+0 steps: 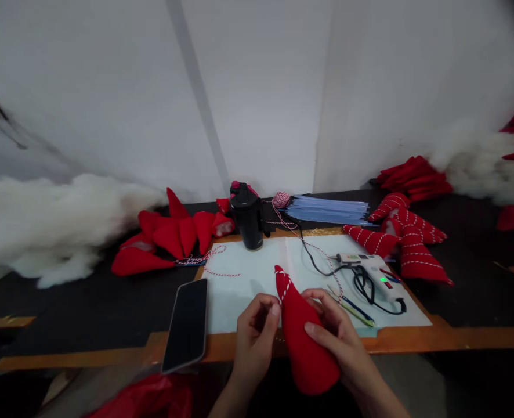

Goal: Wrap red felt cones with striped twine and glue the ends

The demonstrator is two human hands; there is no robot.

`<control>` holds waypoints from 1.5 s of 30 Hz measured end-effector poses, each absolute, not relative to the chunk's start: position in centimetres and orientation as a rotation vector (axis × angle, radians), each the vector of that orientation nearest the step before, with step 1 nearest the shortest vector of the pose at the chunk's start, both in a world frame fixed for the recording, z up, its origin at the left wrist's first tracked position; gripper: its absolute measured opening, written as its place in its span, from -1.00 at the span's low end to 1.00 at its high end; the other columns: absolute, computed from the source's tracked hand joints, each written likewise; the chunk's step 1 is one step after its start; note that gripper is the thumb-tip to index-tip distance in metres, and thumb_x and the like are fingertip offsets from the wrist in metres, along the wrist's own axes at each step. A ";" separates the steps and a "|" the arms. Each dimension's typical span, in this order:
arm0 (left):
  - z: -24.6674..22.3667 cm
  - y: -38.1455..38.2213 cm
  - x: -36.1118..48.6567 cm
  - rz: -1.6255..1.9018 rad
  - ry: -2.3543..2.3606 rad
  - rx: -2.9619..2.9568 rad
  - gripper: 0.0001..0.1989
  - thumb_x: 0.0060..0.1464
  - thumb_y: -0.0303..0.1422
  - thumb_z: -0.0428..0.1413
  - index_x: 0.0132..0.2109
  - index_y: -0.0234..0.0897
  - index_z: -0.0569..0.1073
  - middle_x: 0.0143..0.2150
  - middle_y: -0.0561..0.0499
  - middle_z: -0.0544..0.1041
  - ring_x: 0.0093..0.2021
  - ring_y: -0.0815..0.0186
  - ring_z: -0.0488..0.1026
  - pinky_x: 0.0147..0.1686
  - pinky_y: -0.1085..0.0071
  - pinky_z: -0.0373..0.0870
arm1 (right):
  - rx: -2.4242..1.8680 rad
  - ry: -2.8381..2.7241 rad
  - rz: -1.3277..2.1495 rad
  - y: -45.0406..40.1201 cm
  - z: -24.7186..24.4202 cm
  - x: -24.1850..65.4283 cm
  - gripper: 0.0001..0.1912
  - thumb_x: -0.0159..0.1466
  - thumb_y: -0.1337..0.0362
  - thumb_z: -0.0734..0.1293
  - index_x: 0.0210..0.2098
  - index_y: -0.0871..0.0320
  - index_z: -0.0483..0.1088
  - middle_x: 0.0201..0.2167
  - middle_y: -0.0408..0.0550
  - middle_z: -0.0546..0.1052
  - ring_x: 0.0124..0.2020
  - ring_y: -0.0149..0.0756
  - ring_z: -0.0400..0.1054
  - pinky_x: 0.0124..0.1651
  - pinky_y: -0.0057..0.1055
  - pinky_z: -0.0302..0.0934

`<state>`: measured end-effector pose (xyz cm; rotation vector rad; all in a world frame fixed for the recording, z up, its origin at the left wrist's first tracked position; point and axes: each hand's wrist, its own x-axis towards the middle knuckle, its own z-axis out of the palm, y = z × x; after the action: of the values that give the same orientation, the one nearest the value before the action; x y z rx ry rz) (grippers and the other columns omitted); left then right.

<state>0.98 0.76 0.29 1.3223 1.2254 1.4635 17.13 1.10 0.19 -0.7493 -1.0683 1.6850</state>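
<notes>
A red stuffed cone (307, 342) is held over the table's front edge, its narrow tip pointing up and away. Red-and-white cord (285, 285) wraps around it near the tip. My right hand (333, 331) grips the cone's right side, thumb on its front. On the left, my left hand (259, 331) pinches with thumb and forefinger beside the cone, at the cord; the end between the fingers is hidden. Under and behind the hands lies a pale work sheet (248, 296).
A phone (187, 325) lies left, a black bottle (247, 217) behind. Right are a corded tool (376, 276), tweezers (357, 310) and cord-wrapped red cones (422, 255). Plain red cones (174, 232) and white stuffing (61, 220) are left. Blue-grey sticks (329, 210) lie at the back.
</notes>
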 end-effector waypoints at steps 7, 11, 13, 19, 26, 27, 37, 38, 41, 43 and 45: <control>-1.1 1.0 0.9 1.496 1.092 1.196 -0.63 0.19 -0.02 0.09 -0.28 -0.27 0.47 -0.44 0.05 0.36 -0.47 0.40 0.23 -0.46 0.51 0.21 | -0.724 -0.869 1.775 1.0 0.7 16.7 -0.49 0.08 0.10 0.50 -0.05 0.03 0.29 -0.20 -0.06 0.51 -0.39 -0.32 0.38 -0.38 -0.46 0.25; -1.5 1.3 1.0 1.500 1.027 1.117 -0.55 0.18 0.06 0.05 -0.28 -0.28 0.47 -0.40 0.01 0.38 -0.47 0.40 0.23 -0.51 0.53 0.16 | -0.724 -0.882 1.790 1.0 0.4 16.6 -0.51 0.12 0.10 0.48 -0.03 0.01 0.28 -0.24 -0.09 0.52 -0.36 -0.33 0.40 -0.35 -0.49 0.24; -1.2 1.3 1.2 1.477 1.056 1.120 -0.64 0.18 -0.04 0.11 -0.31 -0.28 0.44 -0.40 0.04 0.38 -0.48 0.42 0.21 -0.51 0.54 0.16 | -0.736 -0.947 1.771 0.9 0.1 16.6 -0.53 0.17 0.06 0.45 0.00 0.00 0.28 -0.19 -0.07 0.51 -0.33 -0.31 0.40 -0.32 -0.47 0.26; -0.9 1.2 1.6 1.434 1.054 0.998 -0.69 0.16 -0.10 0.17 -0.32 -0.26 0.38 -0.44 0.10 0.34 -0.47 0.44 0.21 -0.48 0.56 0.18 | -0.758 -1.164 1.594 0.7 -0.6 16.4 -0.52 0.19 0.02 0.43 0.01 0.01 0.28 -0.08 -0.04 0.47 -0.11 -0.22 0.39 -0.09 -0.38 0.30; -2.1 1.4 1.4 1.393 0.981 0.917 -0.69 0.22 -0.11 0.10 -0.33 -0.25 0.30 -0.50 0.14 0.25 -0.54 0.49 0.10 -0.55 0.58 0.05 | -0.698 -1.022 1.711 0.9 -0.9 16.6 -0.58 0.23 0.09 0.41 0.02 -0.03 0.24 0.01 -0.04 0.44 -0.08 -0.19 0.42 -0.16 -0.37 0.35; -2.1 1.5 1.4 1.404 0.982 0.934 -0.69 0.22 -0.12 0.11 -0.33 -0.26 0.31 -0.49 0.14 0.25 -0.52 0.48 0.11 -0.53 0.58 0.07 | -0.714 -1.046 1.694 0.9 -1.1 16.5 -0.61 0.25 0.09 0.39 0.01 -0.02 0.26 0.02 -0.03 0.44 -0.05 -0.18 0.41 -0.10 -0.35 0.35; -1.1 1.2 1.9 1.407 1.067 1.094 -0.68 0.23 -0.09 0.09 -0.31 -0.28 0.36 -0.54 0.17 0.20 -0.57 0.50 0.02 -0.57 0.56 -0.02 | -0.986 -1.325 1.299 1.0 -2.5 16.2 -0.45 0.20 0.19 0.42 0.13 0.04 0.22 0.13 0.03 0.38 0.16 -0.13 0.29 0.24 -0.22 0.16; -1.2 1.2 1.8 1.414 1.066 1.109 -0.67 0.24 -0.09 0.08 -0.33 -0.28 0.34 -0.55 0.17 0.18 -0.57 0.50 0.01 -0.57 0.55 -0.02 | -0.965 -1.281 1.329 1.0 -2.3 16.2 -0.47 0.21 0.18 0.41 0.12 0.05 0.21 0.08 0.03 0.41 0.11 -0.13 0.33 0.20 -0.23 0.20; -1.3 1.2 1.5 1.436 1.076 1.112 -0.64 0.26 -0.11 0.06 -0.38 -0.27 0.28 -0.55 0.18 0.15 -0.56 0.50 0.01 -0.55 0.55 -0.01 | -0.833 -1.080 1.571 0.8 -1.4 16.5 -0.44 0.20 0.15 0.44 0.10 -0.01 0.16 -0.07 -0.03 0.49 -0.12 -0.18 0.44 -0.08 -0.32 0.34; -1.4 1.1 1.5 1.421 1.068 1.087 -0.64 0.26 -0.10 0.06 -0.38 -0.27 0.27 -0.54 0.16 0.17 -0.54 0.49 0.06 -0.54 0.55 0.02 | -0.745 -0.911 1.777 0.7 -1.1 16.6 -0.42 0.16 0.13 0.47 0.07 -0.04 0.16 -0.17 -0.08 0.52 -0.31 -0.26 0.45 -0.30 -0.41 0.32; -1.5 1.0 1.6 1.394 1.049 1.066 -0.64 0.25 -0.09 0.06 -0.36 -0.27 0.28 -0.51 0.14 0.22 -0.52 0.48 0.10 -0.52 0.54 0.06 | -0.732 -0.823 1.878 0.7 -1.2 16.7 -0.46 0.16 0.10 0.48 0.05 -0.02 0.24 -0.18 -0.08 0.53 -0.36 -0.30 0.43 -0.35 -0.45 0.29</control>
<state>1.63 1.03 -1.51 1.0662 1.0495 1.3944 16.73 0.65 -1.18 -0.7318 -0.8235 1.8776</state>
